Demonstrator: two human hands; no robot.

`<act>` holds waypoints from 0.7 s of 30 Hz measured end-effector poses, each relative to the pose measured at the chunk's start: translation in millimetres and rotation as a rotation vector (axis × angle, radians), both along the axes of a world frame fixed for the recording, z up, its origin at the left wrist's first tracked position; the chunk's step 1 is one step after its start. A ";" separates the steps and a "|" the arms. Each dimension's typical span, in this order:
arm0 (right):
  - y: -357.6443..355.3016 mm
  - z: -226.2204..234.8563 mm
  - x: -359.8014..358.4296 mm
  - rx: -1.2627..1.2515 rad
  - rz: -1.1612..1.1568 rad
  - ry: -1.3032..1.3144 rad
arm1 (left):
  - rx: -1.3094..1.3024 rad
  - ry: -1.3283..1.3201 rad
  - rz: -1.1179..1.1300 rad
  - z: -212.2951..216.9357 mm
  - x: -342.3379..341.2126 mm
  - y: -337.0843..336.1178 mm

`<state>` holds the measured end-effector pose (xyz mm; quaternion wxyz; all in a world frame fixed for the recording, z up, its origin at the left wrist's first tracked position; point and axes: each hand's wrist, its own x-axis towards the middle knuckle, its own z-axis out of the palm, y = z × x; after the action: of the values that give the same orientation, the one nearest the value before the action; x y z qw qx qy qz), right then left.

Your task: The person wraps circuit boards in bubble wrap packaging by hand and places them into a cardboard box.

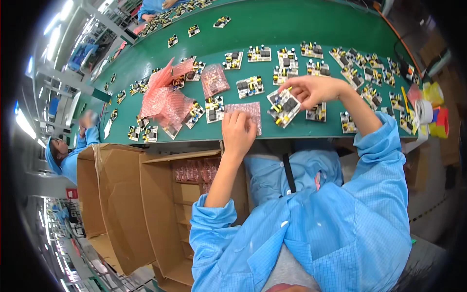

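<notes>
My right hand (315, 91) grips a circuit board (284, 111) by its upper right edge, holding it tilted above the bench's near edge. The board is pale, with dark blocks and yellow parts. Left of it, a flat pink bubble-wrap bag (254, 112) lies on the green bench (272, 132). My left hand (238, 130) rests on this bag with curled fingers, the fingertips at its left part. Just beyond sits another pink bubble-wrap packet (214, 80), apparently with something inside. A loose heap of pink bubble-wrap bags (165, 100) covers some boards to the left.
Many similar circuit boards (250, 86) are spread over the bench, crowding its right side. An open cardboard box (121, 194) below the near edge contains pink-wrapped packs (187, 171). Tape rolls (440, 122) are at the far right. Co-workers sit at left and across the bench.
</notes>
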<state>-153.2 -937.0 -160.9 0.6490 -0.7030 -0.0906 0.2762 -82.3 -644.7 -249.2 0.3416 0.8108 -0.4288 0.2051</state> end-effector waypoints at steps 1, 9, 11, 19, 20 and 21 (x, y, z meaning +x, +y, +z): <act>11.9 -1.3 -10.3 -0.038 0.021 0.000 | -0.032 -0.013 -0.024 1.9 -2.3 1.9; 44.4 -42.8 -19.0 0.008 -0.065 -0.076 | -0.125 0.064 -0.236 13.7 -12.3 5.4; 50.4 -42.0 -22.5 0.070 -0.072 -0.082 | -0.101 0.116 -0.296 24.4 -19.8 0.0; 82.1 -51.2 -30.8 0.235 -0.533 -0.264 | -0.272 0.211 -0.078 8.9 -22.0 -4.9; 92.1 -55.1 -33.3 0.231 -0.554 -0.220 | -0.260 0.239 -0.037 11.7 -24.4 -6.7; 104.2 -60.3 -33.0 0.245 -0.576 -0.255 | -0.259 0.242 -0.029 14.2 -30.2 -10.0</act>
<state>-186.2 -832.8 -221.2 0.7635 -0.6455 -0.0015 -0.0217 -112.5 -654.6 -235.1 0.4951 0.7725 -0.3663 0.1547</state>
